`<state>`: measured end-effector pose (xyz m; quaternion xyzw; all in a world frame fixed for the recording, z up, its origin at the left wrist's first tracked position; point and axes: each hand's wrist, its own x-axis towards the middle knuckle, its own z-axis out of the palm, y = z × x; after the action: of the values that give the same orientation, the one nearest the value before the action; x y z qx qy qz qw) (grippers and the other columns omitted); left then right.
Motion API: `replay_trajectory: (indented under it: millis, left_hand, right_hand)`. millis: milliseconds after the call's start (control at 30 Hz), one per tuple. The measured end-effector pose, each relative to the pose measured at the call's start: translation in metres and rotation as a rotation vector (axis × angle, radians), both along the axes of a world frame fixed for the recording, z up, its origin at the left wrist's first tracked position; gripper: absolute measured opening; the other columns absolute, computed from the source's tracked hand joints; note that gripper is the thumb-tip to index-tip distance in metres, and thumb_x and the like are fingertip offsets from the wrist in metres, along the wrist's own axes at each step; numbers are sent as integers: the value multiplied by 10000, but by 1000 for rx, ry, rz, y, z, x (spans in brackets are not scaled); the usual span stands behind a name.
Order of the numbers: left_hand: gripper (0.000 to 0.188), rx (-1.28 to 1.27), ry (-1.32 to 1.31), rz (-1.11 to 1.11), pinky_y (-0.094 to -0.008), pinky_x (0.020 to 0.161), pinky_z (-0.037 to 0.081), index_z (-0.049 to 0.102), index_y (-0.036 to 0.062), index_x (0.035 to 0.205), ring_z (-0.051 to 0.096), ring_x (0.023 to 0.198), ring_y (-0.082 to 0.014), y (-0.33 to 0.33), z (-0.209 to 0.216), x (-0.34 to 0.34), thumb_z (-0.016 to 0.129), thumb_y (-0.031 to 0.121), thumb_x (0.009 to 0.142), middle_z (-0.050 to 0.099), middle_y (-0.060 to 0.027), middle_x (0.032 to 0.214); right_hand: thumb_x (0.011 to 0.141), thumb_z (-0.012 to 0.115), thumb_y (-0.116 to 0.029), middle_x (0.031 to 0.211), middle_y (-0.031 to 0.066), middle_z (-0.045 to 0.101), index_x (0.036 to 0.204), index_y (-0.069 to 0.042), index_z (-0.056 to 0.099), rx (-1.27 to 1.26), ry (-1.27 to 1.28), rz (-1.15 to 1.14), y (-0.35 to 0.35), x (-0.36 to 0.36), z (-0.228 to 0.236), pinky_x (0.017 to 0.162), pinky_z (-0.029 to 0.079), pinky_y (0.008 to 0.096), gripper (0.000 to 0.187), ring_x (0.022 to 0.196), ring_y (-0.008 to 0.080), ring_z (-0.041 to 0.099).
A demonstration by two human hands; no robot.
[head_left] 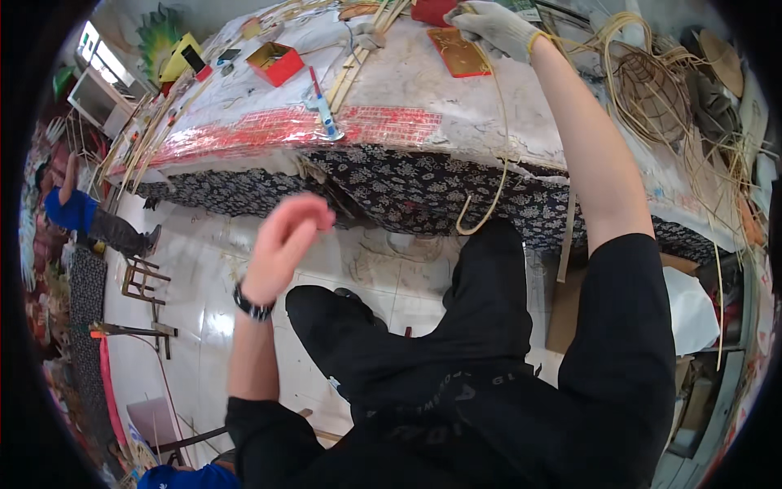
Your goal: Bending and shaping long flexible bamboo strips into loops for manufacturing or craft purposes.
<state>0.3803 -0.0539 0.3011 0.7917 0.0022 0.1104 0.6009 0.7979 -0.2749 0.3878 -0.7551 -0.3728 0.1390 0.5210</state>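
My left hand [281, 244], bare and with a black band on its wrist, is raised over my lap. Its fingers are loosely bent and a little blurred, and I see nothing between them. My right hand [498, 31] wears a pale work glove and reaches far across the table. Its fingers are bent together beside a red object [432, 11]; what they hold is hidden. Just below the glove lies a shallow red tray [463, 54] with a gold inside. From near it a thin cane strip [504, 138] hangs over the table edge and hooks near my knee.
The covered table [383, 90] carries an open red box [275, 63], a blue-and-white tube [326, 118], pale strips [346, 77] and another glove [371, 38]. Coiled cane [643, 81] lies at right. A stool [145, 277] and a person in blue [77, 208] are at left.
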Motion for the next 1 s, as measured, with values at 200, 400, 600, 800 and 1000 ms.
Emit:
replay_trajectory:
  millis: [200,400,600,800,1000]
  left_hand:
    - [382,934,-409,-91,-361,1005,467,570,51,1290,585,1193,-250,-41,28,147,649,93,919,603,-104,1311]
    - [437,1550,-830,-411,-382,1087,422,616,117,1215,530,1278,-225,-82,36,214,751,184,805,590,-55,1316]
    - [503,1643,-819,-631,-430,1140,388,601,137,1253,481,1337,-231,-95,42,238,768,230,788,563,-60,1351]
    - [218,1705,-800,-671,-380,971,473,642,131,951,626,1040,-205,-97,53,240,691,327,871,646,-11,957]
    - [223,1616,-718,-599,-419,780,517,614,131,862,645,864,-248,-61,60,234,673,344,895,605,-28,818]
  right_hand:
    - [930,643,-277,679,-13,567,926,-110,631,89,-153,263,17,23,-12,411,382,254,167,473,85,495]
    - [906,682,-304,663,-4,547,845,-112,604,-33,120,144,39,9,25,344,298,268,217,405,103,426]
    - [909,688,-296,653,-6,533,809,-115,597,-39,261,259,43,3,27,349,288,265,226,398,104,393]
    - [916,684,-298,651,-10,525,784,-122,597,-48,228,334,66,-19,36,376,307,262,236,442,103,414]
    - [943,636,-268,669,10,557,805,-97,618,111,-111,198,83,-29,46,423,364,306,220,496,136,477]
